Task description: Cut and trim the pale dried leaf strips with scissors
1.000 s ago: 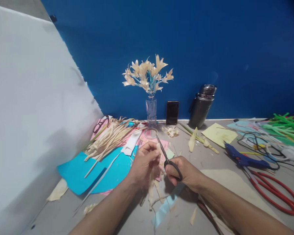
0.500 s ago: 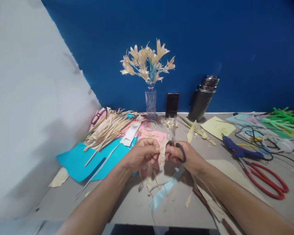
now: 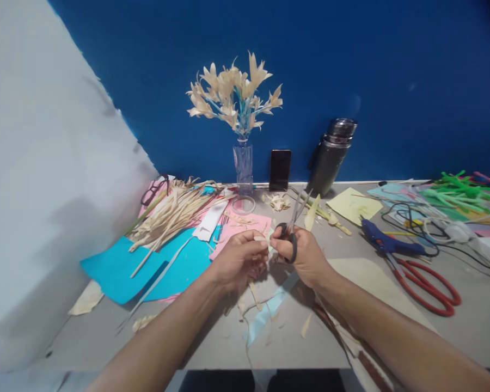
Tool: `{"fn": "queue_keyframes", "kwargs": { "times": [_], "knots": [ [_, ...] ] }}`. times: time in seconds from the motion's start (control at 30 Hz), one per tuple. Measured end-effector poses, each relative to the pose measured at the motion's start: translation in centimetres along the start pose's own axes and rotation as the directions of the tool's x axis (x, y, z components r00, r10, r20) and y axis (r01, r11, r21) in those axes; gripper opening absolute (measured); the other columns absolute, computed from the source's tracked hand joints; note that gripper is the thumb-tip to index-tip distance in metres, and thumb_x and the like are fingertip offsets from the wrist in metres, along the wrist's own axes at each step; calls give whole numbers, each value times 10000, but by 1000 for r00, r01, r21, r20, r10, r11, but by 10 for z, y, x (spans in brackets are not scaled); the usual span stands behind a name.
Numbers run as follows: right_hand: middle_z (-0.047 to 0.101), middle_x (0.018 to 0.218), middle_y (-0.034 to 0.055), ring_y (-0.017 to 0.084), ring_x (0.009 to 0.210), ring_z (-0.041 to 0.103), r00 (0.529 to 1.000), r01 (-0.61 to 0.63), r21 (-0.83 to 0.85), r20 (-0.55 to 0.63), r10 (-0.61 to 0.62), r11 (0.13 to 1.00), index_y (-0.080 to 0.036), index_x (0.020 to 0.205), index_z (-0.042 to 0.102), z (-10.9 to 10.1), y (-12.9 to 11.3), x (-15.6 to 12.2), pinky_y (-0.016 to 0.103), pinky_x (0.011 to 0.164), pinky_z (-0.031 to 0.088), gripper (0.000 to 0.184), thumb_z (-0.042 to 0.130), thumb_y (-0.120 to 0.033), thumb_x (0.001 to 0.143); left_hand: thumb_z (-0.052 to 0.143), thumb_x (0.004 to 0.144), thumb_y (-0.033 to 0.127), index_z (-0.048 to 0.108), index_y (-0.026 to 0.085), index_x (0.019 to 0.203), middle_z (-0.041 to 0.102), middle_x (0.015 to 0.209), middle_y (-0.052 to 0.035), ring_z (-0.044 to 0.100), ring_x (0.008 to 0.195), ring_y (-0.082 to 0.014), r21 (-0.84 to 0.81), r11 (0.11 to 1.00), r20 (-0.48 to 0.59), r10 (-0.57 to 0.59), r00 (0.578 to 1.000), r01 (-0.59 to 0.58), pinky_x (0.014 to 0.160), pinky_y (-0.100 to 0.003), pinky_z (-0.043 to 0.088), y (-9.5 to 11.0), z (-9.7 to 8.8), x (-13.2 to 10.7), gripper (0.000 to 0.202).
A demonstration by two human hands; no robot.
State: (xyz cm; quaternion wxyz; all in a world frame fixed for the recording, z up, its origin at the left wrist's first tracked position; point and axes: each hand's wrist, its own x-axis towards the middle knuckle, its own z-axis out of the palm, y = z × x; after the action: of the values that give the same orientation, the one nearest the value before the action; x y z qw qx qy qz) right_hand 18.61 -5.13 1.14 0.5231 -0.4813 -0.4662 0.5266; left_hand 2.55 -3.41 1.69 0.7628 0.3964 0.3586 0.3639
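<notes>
My left hand is closed around a small bunch of pale dried leaf strips that hang below it over the grey table. My right hand grips black-handled scissors, whose blades point up and away to the right. The two hands meet at the fingertips just above the table, and both pinch the top of the leaf strips there. A light blue paper strip lies under the hands.
A glass vase of cream leaf flowers, a phone and a dark flask stand at the blue wall. Dried leaves lie on blue and pink paper at left. A blue glue gun, red scissors, cables and green stems lie right.
The right hand has swung the scissors so that the blades now point up to the right, away from the strips. Both hands have drawn together. The camera has tilted down slightly.
</notes>
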Motion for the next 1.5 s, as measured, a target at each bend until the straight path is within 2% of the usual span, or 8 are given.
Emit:
{"fn": "queue_keyframes", "kwargs": {
  "times": [0.1,0.2,0.3,0.43,0.8,1.13,1.27,1.5],
  "knots": [
    [533,594,-30,93,522,420,985,-50,-58,163,59,997,-156,745,598,-2,-1,0,229,494,317,391,800,-476,643,732,664,238,557,162,690,599,641,-14,540,505,-116,-69,997,-46,22,999,-26,453,-230,408,5,-2,0,193],
    [593,608,15,90,506,436,887,-50,-172,445,123,984,-129,715,637,-7,4,-1,226,475,289,476,703,-599,748,736,625,198,566,144,643,591,612,-21,563,561,-119,-71,995,-76,58,995,-64,540,-235,452,14,-6,-1,179],
    [639,638,49,87,496,447,816,-12,-192,565,121,981,-112,777,666,-9,10,-2,219,468,283,571,594,-677,814,739,621,200,575,135,632,579,596,-13,533,530,-95,-64,994,-119,80,990,-88,535,-218,420,19,-10,-1,177],
    [662,645,56,89,487,459,798,-8,-187,591,119,982,-118,774,663,-7,13,-4,211,460,293,590,591,-704,800,740,625,212,584,133,631,558,575,-6,500,509,-87,-22,991,-171,128,977,-134,521,-223,385,20,-12,-1,175],
    [644,605,32,106,527,479,802,14,-267,579,149,963,-144,628,626,-5,7,-4,224,499,313,500,615,-598,834,752,632,236,585,130,606,545,559,0,471,499,-78,67,981,-168,192,967,-183,532,-225,363,23,-11,-2,200],
    [519,461,-13,84,461,358,841,-74,-255,503,198,964,-161,520,557,-4,10,-5,236,478,274,473,696,-542,763,761,630,221,576,129,598,522,570,13,469,521,-76,63,977,-137,211,968,-204,530,-223,347,25,-13,-2,208],
    [547,496,-8,89,472,388,825,-92,-240,525,209,966,-165,558,546,-3,10,-6,235,485,284,445,681,-527,781,758,640,208,570,138,611,517,573,25,477,531,-78,36,975,-99,221,970,-219,532,-218,351,25,-14,-3,203],
    [565,604,0,105,549,432,781,3,-191,613,117,982,-153,660,562,-6,6,-6,238,525,281,484,595,-601,840,750,679,225,575,141,637,539,585,16,504,552,-87,56,974,-83,223,971,-219,560,-224,380,23,-14,-3,198]
  ]
}}
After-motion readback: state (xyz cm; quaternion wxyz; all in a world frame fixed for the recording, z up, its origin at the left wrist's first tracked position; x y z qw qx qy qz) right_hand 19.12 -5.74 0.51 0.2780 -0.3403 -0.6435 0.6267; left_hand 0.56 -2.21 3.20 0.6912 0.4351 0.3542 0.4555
